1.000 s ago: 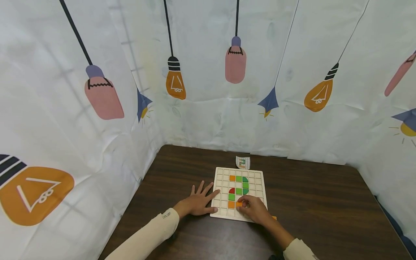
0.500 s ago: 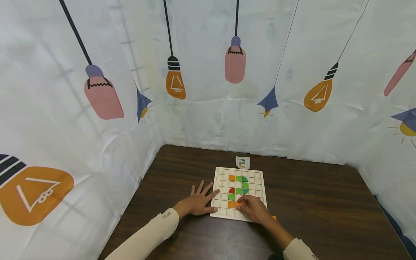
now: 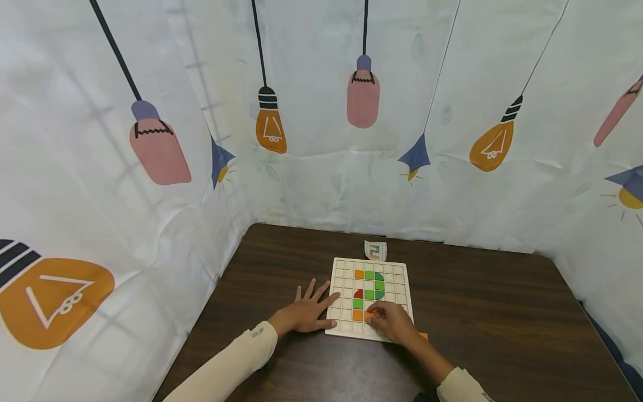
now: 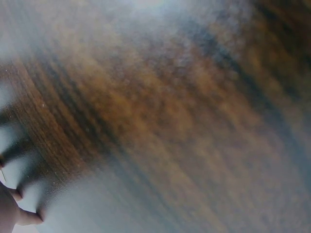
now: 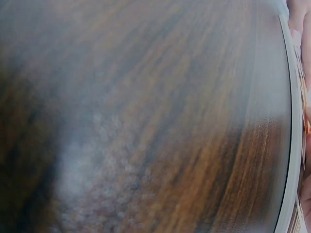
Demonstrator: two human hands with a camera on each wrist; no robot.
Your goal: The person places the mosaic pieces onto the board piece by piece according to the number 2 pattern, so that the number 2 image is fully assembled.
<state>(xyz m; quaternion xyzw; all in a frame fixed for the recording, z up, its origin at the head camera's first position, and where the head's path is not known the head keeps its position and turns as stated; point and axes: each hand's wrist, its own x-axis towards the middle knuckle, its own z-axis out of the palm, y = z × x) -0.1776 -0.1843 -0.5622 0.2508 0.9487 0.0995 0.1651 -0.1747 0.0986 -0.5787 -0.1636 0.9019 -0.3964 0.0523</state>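
A pale wooden grid board (image 3: 345, 328) lies on the table in the head view. My left hand (image 3: 303, 314) is spread beside it, thumb and a finger resting on its left edge. With thumb and finger my right hand (image 3: 394, 324) pinches an orange square tile (image 3: 369, 315) low on the board, partly covering it. Directly left of that is another orange tile (image 3: 358, 315), below a green tile (image 3: 358, 304). Farther up are a red rounded tile (image 3: 359, 293) and several green tiles (image 3: 369, 294). In the right wrist view, the board's edge (image 5: 293, 145) runs beside my fingers (image 5: 306, 43).
A small printed pattern card (image 3: 375, 251) lies behind the board. Something orange (image 3: 424, 336) shows beside my right wrist. The dark wooden table (image 3: 492, 312) reaches back to a white curtain (image 3: 321, 184) printed with lamps.
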